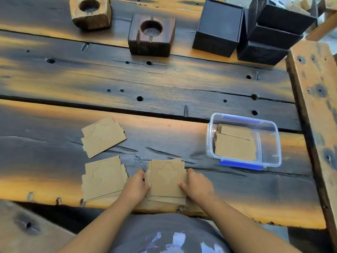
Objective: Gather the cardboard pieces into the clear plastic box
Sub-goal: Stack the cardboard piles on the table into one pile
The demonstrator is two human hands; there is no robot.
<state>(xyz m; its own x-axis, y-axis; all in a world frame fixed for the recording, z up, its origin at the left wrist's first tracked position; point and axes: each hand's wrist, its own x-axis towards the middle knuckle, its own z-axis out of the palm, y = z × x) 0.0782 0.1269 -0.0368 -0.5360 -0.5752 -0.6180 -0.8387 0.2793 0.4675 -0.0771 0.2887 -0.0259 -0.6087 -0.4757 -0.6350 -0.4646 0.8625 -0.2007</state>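
Observation:
A stack of brown cardboard pieces [166, 179] lies near the table's front edge. My left hand [135, 187] grips its left side and my right hand [197, 185] grips its right side, thumbs on top. A second stack [103, 178] lies just to the left, partly under my left wrist. A third stack [103, 136] lies farther back on the left. The clear plastic box [269, 143] with blue clips stands at the right, with cardboard pieces [235, 146] lying inside it.
Two wooden blocks with round holes [91, 12] [152, 35] sit at the back. Black boxes [218, 28] [268, 33] stand at the back right. A raised wooden beam [313, 110] runs along the table's right side.

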